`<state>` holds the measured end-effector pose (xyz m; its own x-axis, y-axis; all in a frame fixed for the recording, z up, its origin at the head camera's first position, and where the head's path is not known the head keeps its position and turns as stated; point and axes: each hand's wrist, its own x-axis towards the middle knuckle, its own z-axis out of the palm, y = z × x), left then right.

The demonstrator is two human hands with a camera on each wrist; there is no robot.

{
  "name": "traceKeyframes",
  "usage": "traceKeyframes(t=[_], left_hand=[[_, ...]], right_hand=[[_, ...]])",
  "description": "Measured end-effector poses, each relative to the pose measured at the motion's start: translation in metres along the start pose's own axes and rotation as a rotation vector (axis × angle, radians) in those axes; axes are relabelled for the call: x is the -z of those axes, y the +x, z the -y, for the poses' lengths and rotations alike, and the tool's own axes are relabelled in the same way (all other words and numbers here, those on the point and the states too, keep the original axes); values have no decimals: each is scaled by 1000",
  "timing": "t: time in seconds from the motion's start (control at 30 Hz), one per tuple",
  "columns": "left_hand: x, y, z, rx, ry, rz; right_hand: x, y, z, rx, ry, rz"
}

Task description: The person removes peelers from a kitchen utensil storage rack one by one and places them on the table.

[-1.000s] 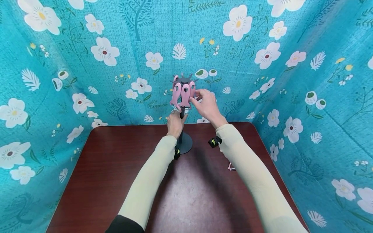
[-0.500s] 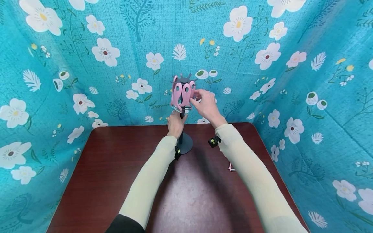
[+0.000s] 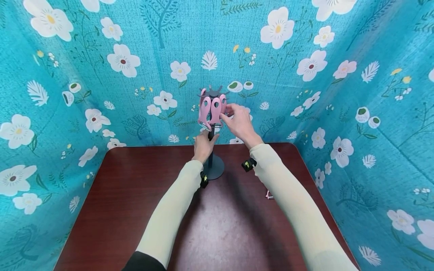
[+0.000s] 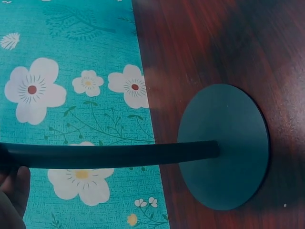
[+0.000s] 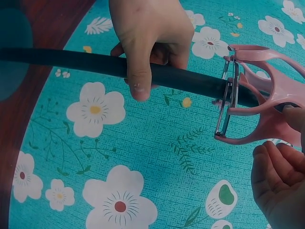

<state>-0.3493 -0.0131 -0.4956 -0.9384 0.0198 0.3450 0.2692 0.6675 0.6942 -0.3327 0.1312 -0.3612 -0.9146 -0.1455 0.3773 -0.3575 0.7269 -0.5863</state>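
A dark stand has a hooked top (image 3: pixel 213 91), a thin pole (image 4: pixel 109 155) and a round base (image 4: pixel 228 148). Several pink peelers (image 3: pixel 216 110) hang from the hooks, metal blades (image 5: pixel 228 95) downward. My left hand (image 3: pixel 203 146) grips the pole just below the blades; in the right wrist view its thumb crosses the front of the pole. With thumb and curled fingers, my right hand (image 3: pixel 239 120) pinches a peeler (image 5: pixel 279 121) on the right side of the rack. The handle end of that peeler is partly hidden by the hand.
Another pink peeler (image 3: pixel 269 195) lies on the dark red table (image 3: pixel 135 195), partly covered by my right forearm. Floral turquoise cloth (image 3: pixel 142 56) hangs close behind the stand and along both sides of the table.
My left hand and wrist have shifted slightly left and down along the pole, the thumb standing out more. The rack has turned or tilted very slightly left. My right hand has barely moved.
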Motion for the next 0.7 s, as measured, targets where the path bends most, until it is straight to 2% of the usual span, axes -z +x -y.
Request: traceKeyframes(t=[0.4, 0.7], left_hand=[[6, 0, 9, -85, -48, 38], [9, -1, 12, -80, -66, 75]], right_hand=[[-2, 2, 0, -6, 22, -7], [-2, 2, 2, -13, 21, -14]])
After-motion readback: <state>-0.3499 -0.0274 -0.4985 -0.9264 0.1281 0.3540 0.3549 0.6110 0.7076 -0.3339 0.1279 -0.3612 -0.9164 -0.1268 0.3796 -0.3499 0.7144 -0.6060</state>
